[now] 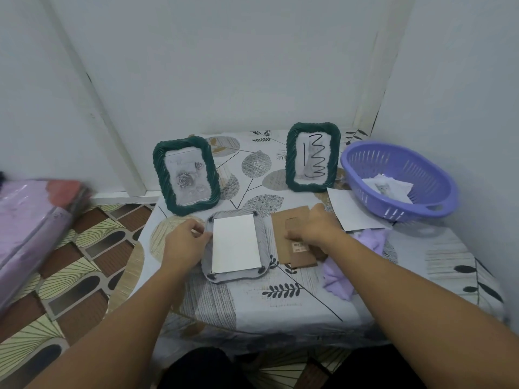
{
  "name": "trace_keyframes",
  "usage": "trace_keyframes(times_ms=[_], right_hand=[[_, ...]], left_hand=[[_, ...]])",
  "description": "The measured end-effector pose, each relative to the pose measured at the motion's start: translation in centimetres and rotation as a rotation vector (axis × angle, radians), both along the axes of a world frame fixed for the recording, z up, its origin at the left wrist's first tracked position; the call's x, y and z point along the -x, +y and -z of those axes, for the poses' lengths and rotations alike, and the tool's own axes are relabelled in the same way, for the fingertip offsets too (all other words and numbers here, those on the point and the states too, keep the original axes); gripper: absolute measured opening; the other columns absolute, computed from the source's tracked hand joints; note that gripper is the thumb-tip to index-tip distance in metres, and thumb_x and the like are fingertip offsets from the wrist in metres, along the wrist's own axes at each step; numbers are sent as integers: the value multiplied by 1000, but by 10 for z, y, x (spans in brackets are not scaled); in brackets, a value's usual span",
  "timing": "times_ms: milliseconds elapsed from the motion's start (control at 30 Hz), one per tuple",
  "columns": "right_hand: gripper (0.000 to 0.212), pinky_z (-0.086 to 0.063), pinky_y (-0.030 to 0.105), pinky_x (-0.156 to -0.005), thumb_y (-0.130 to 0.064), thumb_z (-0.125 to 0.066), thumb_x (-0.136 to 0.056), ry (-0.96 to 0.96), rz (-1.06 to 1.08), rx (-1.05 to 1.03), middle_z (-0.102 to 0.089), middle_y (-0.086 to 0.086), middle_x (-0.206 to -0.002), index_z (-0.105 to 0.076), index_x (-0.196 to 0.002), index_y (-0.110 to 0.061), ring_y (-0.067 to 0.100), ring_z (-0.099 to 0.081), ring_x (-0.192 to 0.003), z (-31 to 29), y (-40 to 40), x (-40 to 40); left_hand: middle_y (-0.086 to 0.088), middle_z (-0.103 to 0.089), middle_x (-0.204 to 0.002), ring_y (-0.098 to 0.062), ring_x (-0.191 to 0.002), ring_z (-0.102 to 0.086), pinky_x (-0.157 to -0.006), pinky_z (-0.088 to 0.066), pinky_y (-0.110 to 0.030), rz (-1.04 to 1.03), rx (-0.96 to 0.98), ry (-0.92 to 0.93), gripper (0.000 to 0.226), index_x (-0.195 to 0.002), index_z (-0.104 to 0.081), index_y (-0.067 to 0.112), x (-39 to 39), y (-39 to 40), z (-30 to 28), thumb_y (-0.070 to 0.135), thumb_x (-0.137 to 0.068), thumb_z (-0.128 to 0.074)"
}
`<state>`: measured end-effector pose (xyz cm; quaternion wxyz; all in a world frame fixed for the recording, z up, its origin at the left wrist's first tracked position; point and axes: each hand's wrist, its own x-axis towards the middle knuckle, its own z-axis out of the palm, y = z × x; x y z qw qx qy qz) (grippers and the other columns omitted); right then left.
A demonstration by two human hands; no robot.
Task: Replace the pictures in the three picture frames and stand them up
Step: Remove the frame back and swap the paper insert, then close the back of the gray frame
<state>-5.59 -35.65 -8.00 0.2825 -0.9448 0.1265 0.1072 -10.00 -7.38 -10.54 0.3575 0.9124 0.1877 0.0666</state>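
Two green woven picture frames stand upright at the back of the table: the left frame (186,175) shows a grey rose picture, the right frame (312,157) shows a black squiggle. A third frame (235,245) lies face down in the middle, with a white sheet (236,244) in its opening. My left hand (185,242) grips this frame's left edge. My right hand (317,230) rests on and holds the brown cardboard backing board (295,240) just right of the lying frame.
A purple plastic basket (398,178) with pictures inside sits at the back right. A white sheet (352,210) lies in front of it, and a lilac cloth (351,265) lies under my right forearm. A pink wrapped bundle (33,220) is at the left over the patterned floor.
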Motion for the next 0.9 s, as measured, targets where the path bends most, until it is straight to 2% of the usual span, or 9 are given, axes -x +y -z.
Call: trace_keyframes(times_ms=[100, 233, 367, 433, 533, 633, 767, 900], right_hand=[[87, -55, 42, -92, -41, -93, -60, -21, 22, -148, -65, 7, -115, -44, -126, -12, 29, -62, -108, -2, 0, -3], [68, -57, 49, -89, -29, -88, -72, -76, 36, -343, -63, 7, -113, -42, -120, -15, 29, -64, -102, -2, 5, -4], [51, -56, 47, -89, -22, -79, -84, -244, 31, -467, -64, 4, -113, -41, -118, -18, 26, -65, -101, -10, 11, -5], [49, -58, 51, -87, -23, -78, -87, -278, 67, -615, -65, -1, -110, -41, -119, -23, 24, -67, -100, -17, 17, -6], [49, -60, 54, -85, -24, -79, -86, -231, 93, -846, -68, -1, -112, -44, -119, -26, 23, -71, -99, -27, 34, -2], [54, -60, 52, -87, -26, -82, -84, -197, 26, -900, -69, -1, -117, -46, -125, -24, 21, -71, -102, -27, 57, 4], [49, -62, 51, -83, -21, -80, -87, -99, -6, -995, -70, 1, -117, -47, -123, -25, 22, -72, -100, -20, 86, 16], [47, -62, 46, -84, -20, -79, -88, -101, -39, -1023, -69, 4, -115, -48, -123, -20, 21, -72, -100, -16, 99, 25]], left_hand=[[-2, -72, -93, -21, -85, -64, -63, -40, -28, -4, 0, -10, 10, -95, -67, 23, 1, 0, 1, 32, -93, -70], [-1, -71, -91, -20, -84, -62, -63, -39, -29, -4, 8, -12, 10, -95, -66, 21, 3, -1, -1, 31, -93, -70], [0, -72, -93, -22, -88, -66, -72, -51, -33, -17, 51, 15, 10, -93, -66, 24, 1, 1, -1, 32, -92, -71], [1, -71, -94, -20, -87, -66, -72, -55, -34, -31, 106, 25, 11, -95, -66, 24, 1, 2, -4, 34, -91, -70], [2, -69, -90, -17, -82, -65, -70, -51, -35, -62, 118, -42, 20, -102, -62, 23, 7, 0, -13, 40, -93, -64], [4, -69, -85, -16, -77, -66, -75, -55, -38, -38, 113, -148, 22, -101, -64, 22, 13, -8, -25, 44, -96, -61], [3, -72, -84, -14, -81, -66, -73, -51, -33, 55, 267, -154, 29, -92, -73, 21, 18, -16, -44, 44, -99, -59], [2, -77, -82, -9, -78, -68, -69, -47, -30, 73, 527, -103, 25, -91, -76, 12, 20, -15, -50, 35, -95, -69]])
